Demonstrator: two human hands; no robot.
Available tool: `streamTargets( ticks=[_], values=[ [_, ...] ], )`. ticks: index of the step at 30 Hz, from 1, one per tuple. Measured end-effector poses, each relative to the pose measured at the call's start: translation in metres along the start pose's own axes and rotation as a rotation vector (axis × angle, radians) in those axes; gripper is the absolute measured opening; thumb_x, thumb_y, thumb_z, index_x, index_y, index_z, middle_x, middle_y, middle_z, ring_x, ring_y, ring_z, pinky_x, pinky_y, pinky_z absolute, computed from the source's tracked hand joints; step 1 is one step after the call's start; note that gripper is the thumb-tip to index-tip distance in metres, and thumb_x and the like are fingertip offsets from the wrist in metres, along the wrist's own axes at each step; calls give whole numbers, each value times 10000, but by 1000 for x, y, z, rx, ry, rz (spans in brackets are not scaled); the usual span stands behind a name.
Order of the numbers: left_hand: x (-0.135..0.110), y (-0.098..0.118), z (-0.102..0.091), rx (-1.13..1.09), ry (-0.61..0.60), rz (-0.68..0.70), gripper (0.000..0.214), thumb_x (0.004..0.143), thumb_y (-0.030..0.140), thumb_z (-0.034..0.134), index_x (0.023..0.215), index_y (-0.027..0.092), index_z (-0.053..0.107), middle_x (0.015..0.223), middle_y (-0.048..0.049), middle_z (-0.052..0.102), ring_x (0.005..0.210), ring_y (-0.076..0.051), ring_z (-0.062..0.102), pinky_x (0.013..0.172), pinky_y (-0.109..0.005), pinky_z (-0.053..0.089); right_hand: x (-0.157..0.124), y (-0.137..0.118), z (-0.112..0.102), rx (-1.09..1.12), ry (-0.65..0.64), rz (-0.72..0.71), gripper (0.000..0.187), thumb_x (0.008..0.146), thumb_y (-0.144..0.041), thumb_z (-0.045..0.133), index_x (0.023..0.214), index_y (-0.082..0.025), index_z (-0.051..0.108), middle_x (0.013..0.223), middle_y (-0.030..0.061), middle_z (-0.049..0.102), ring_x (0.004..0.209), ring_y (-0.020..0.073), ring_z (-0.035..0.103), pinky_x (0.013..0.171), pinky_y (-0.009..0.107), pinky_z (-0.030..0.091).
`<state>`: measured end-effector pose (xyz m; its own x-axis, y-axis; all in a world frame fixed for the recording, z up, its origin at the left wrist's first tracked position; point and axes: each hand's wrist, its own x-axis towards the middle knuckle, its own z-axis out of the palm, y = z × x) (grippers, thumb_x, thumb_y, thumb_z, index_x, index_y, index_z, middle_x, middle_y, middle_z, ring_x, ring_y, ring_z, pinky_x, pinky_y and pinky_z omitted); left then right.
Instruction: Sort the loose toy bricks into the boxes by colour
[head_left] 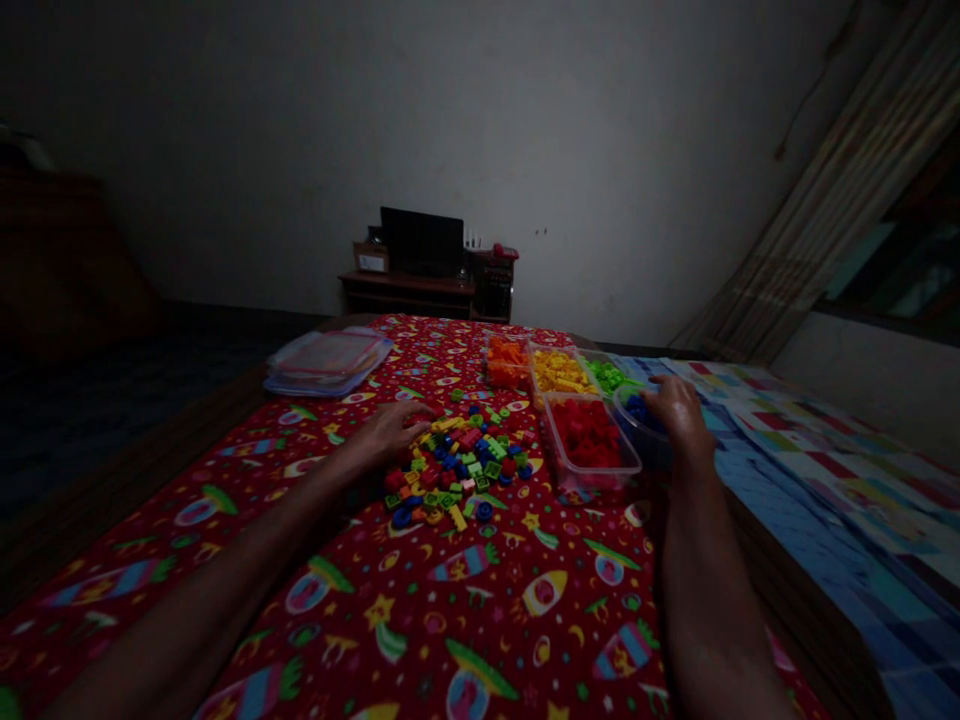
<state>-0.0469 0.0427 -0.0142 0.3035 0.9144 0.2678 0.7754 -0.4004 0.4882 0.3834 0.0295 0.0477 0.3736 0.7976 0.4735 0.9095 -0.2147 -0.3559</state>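
A mixed pile of plastic toy bricks (465, 465) in red, blue, green, yellow and orange lies on the table. At its far left edge is my left hand (391, 430), thumb and fingers apart and reaching over the bricks. My right hand (679, 408) hovers at the rim of a round clear tub (651, 440) with blue bricks (637, 408) in it. Its thumb and index finger stand a little apart, with nothing visible between them. Left of that tub, a clear rectangular container (592, 472) holds red bricks (586, 432).
Behind are containers of yellow bricks (561, 372), orange bricks (508, 360) and green bricks (609, 375). Stacked clear lids (328, 360) lie at the left on the red patterned cloth (517, 590). A bed with a checkered cover (847, 460) adjoins the right side. A monitor (422, 240) stands by the wall.
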Motion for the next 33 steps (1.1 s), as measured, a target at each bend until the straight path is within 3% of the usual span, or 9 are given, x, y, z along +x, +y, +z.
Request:
streamTargets(
  ticks=[3, 5, 9, 11, 14, 18, 26, 31, 33],
  values=[
    [-2, 8, 8, -20, -19, 89, 448, 804, 430, 488, 1158, 196, 631, 1218, -95, 640, 1095, -255, 576, 970, -389, 425, -5, -36, -1, 46, 82, -149, 342, 795, -215, 472, 1050, -116, 676, 1012, 168, 669, 971, 259, 587, 898, 384, 419],
    [-5, 14, 13, -31, -50, 158, 463, 815, 420, 479, 1194, 191, 611, 1263, -95, 612, 1143, -251, 550, 995, -383, 407, -15, -70, 1, 105, 40, -290, 320, 812, -196, 443, 1002, -121, 689, 902, 142, 685, 850, 222, 607, 806, 327, 439],
    [-10, 15, 18, 16, -89, 173, 436, 828, 338, 449, 1194, 173, 618, 1218, -114, 638, 1114, -252, 576, 967, -371, 431, -57, -130, 19, 118, -378, -656, 239, 818, -140, 452, 817, -139, 691, 743, 78, 665, 658, 149, 561, 616, 239, 395],
    [-11, 12, 17, 65, -67, 117, 453, 829, 321, 439, 1224, 166, 599, 1202, -124, 645, 1098, -260, 587, 952, -378, 439, -82, -145, 33, 22, -459, -746, 222, 841, -160, 464, 853, -137, 684, 801, 90, 668, 690, 154, 562, 628, 246, 388],
    [-10, 3, 15, 80, -46, 49, 474, 835, 345, 442, 1258, 178, 574, 1211, -120, 641, 1095, -262, 588, 942, -381, 442, -108, -147, 52, -49, -477, -838, 265, 822, -146, 507, 1048, -168, 644, 993, 109, 660, 876, 189, 574, 727, 264, 404],
    [-8, -6, 13, 53, -27, 32, 464, 801, 303, 475, 1241, 207, 587, 1193, -88, 654, 1054, -248, 605, 919, -364, 453, -111, -139, 65, -62, -525, -842, 388, 794, -60, 447, 1139, -156, 597, 1047, 118, 641, 952, 196, 564, 782, 266, 403],
    [-6, -6, 7, 97, -7, -29, 447, 761, 282, 551, 1201, 227, 602, 982, -60, 697, 905, -234, 640, 790, -303, 486, -88, -140, 52, 10, -546, -776, 230, 784, -89, 478, 941, -114, 644, 872, 110, 639, 801, 172, 552, 680, 244, 366],
    [-9, 3, 11, 230, 92, 208, 277, 770, 278, 593, 1027, 201, 659, 1093, -88, 600, 1043, -249, 531, 891, -367, 449, -84, -140, 40, 77, -640, -765, 156, 787, -92, 510, 863, -89, 645, 835, 91, 619, 740, 141, 508, 627, 225, 333],
    [-12, 7, 14, 286, 74, 269, 207, 790, 262, 587, 971, 193, 661, 1084, -93, 582, 1056, -251, 499, 904, -385, 436, -83, -141, 40, 86, -664, -760, 129, 787, -115, 536, 849, -89, 645, 821, 80, 609, 718, 135, 493, 610, 224, 322]
  ],
)
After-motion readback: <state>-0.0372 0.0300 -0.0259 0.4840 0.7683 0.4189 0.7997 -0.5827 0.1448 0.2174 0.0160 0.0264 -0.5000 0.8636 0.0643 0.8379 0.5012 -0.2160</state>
